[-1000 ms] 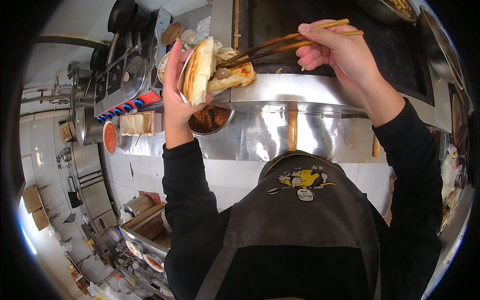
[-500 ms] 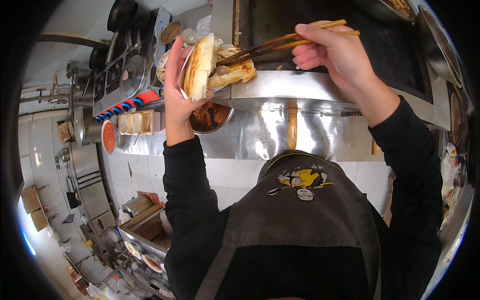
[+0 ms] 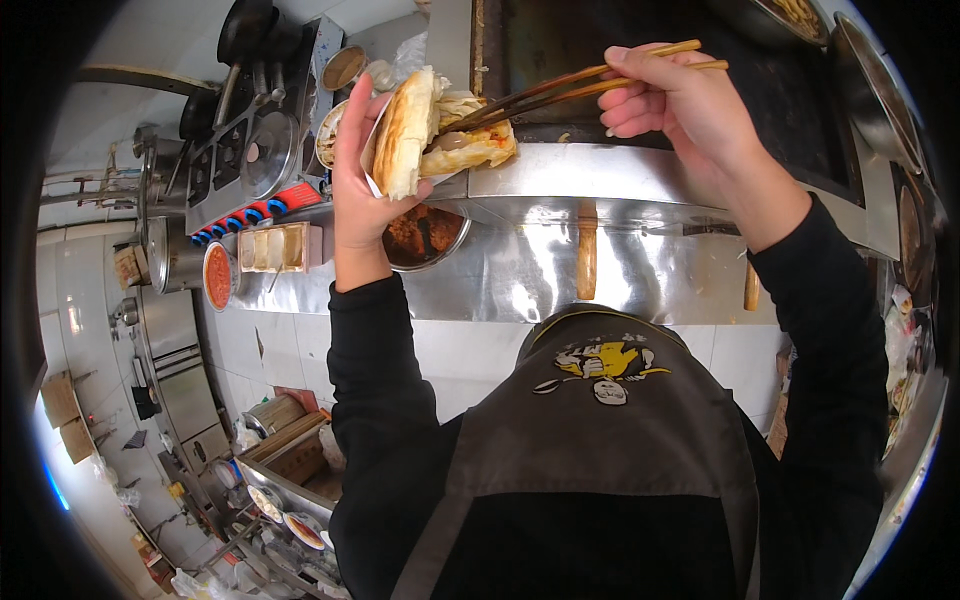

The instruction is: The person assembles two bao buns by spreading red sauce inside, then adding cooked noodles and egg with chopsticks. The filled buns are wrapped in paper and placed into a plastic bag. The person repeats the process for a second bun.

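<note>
Left hand [image 3: 362,190] grips the split flatbread [image 3: 405,130] upright above the steel bench's [image 3: 520,270] near edge; right hand [image 3: 680,100] pinches wooden chopsticks [image 3: 560,88], tips inside the bread's filling. Bowl of reddish meat [image 3: 425,235] just below.

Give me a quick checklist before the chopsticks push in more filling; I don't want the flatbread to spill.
1. Left hand wraps the split flatbread: ok.
2. Bread pocket gapes toward the chopsticks: ok.
3. Right hand has a firm grip on both sticks: ok.
4. Stick tips sit inside the filling: ok.
5. Filling stays within the bread: not ok, some hangs out the side.
6. Bowl of dark sauce lies under the bread to catch drips: cannot tell.
</note>
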`<action>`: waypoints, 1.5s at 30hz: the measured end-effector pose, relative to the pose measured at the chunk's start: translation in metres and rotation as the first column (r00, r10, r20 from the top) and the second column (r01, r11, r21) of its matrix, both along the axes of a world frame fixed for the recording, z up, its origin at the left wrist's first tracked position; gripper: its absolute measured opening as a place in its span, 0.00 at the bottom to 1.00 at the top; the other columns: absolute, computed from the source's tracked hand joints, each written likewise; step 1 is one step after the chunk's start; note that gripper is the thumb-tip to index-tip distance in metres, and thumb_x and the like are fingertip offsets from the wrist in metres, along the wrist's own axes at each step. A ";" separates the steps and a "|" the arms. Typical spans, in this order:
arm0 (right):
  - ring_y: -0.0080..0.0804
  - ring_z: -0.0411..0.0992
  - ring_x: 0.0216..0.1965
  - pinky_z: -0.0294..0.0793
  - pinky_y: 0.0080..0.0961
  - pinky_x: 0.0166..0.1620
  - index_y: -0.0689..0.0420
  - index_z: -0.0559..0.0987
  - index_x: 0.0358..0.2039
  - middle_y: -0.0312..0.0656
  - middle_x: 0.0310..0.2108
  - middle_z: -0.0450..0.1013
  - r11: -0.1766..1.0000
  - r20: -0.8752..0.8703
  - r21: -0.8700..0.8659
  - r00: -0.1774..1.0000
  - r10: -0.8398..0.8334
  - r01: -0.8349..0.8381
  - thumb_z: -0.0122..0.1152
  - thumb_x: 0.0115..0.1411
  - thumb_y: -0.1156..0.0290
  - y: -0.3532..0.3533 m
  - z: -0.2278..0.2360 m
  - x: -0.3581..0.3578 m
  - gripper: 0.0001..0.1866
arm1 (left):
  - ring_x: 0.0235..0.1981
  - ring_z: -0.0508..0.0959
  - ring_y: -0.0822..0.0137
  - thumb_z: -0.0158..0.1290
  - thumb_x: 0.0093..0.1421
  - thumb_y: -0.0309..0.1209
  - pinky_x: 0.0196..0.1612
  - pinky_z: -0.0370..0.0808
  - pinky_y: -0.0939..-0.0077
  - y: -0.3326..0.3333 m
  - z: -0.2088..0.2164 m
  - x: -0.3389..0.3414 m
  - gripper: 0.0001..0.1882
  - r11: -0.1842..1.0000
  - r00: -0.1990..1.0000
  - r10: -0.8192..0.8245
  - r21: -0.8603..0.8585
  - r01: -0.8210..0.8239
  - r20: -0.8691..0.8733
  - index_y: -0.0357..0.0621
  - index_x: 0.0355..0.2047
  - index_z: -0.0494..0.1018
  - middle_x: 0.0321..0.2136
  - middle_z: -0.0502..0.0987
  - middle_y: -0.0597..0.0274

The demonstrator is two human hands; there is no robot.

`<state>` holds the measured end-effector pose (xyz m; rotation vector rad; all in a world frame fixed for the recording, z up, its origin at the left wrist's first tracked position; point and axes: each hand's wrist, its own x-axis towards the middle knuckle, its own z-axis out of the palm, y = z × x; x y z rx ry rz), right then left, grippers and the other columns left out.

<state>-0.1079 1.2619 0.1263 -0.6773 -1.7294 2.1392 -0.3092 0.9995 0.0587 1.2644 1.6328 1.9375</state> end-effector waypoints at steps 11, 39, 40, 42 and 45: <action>0.29 0.81 0.24 0.83 0.22 0.31 0.62 0.81 0.38 0.45 0.26 0.81 0.999 0.028 -0.003 0.999 -0.040 0.040 0.65 0.66 0.65 0.001 -0.009 -0.009 0.11 | 0.63 0.70 0.61 0.78 0.40 0.35 0.67 0.66 0.65 0.000 -0.002 0.000 0.65 1.000 1.000 -0.010 0.012 0.009 0.013 0.40 0.74 0.50 0.61 0.68 0.56; 0.24 0.78 0.21 0.79 0.18 0.25 0.61 0.82 0.44 0.41 0.25 0.79 0.844 -0.097 0.519 0.972 0.212 -0.132 0.63 0.68 0.63 0.017 0.061 -0.003 0.13 | 0.62 0.71 0.61 0.78 0.40 0.38 0.65 0.67 0.65 -0.004 -0.006 -0.004 0.65 0.997 0.997 0.023 0.071 -0.028 0.070 0.38 0.73 0.51 0.60 0.70 0.56; 0.23 0.78 0.21 0.79 0.18 0.25 0.61 0.82 0.44 0.41 0.25 0.79 0.823 -0.066 0.540 0.966 0.250 -0.176 0.63 0.68 0.64 0.017 0.065 -0.003 0.13 | 0.62 0.71 0.61 0.78 0.40 0.38 0.65 0.67 0.65 -0.004 -0.006 -0.004 0.65 0.997 0.998 0.021 0.067 -0.025 0.054 0.38 0.73 0.51 0.60 0.70 0.56; 0.23 0.78 0.23 0.79 0.17 0.26 0.61 0.82 0.43 0.41 0.26 0.79 0.815 -0.042 0.546 0.965 0.259 -0.195 0.63 0.68 0.65 0.009 0.063 -0.007 0.12 | 0.62 0.71 0.61 0.78 0.40 0.39 0.65 0.67 0.65 -0.003 -0.006 -0.004 0.65 0.997 0.997 0.014 0.076 -0.021 0.081 0.37 0.73 0.51 0.60 0.70 0.56; 0.24 0.79 0.27 0.80 0.17 0.30 0.62 0.82 0.42 0.41 0.30 0.80 0.811 -0.082 0.551 0.954 0.288 -0.197 0.64 0.67 0.67 -0.015 0.049 -0.015 0.11 | 0.62 0.71 0.61 0.79 0.39 0.40 0.65 0.67 0.66 0.000 -0.007 -0.005 0.66 0.996 0.997 -0.002 0.084 -0.005 0.078 0.37 0.73 0.51 0.60 0.70 0.56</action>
